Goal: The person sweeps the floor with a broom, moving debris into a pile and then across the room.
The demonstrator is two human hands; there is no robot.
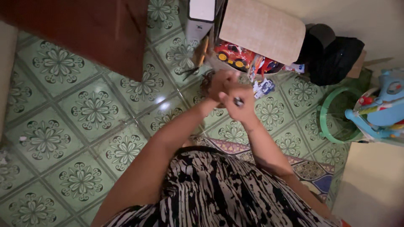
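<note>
small dark object (238, 101) in right grip (239, 104)

Green floral-tiled floor (92, 109) carries it all: red toy car (232, 54) by the dark wooden cabinet (97, 29), patterned rug (311, 170) further off, nearer the person.

The small dark object (238, 101) pinched in the right hand (239, 103) is too blurred to identify, its fingers motion-smeared
</note>
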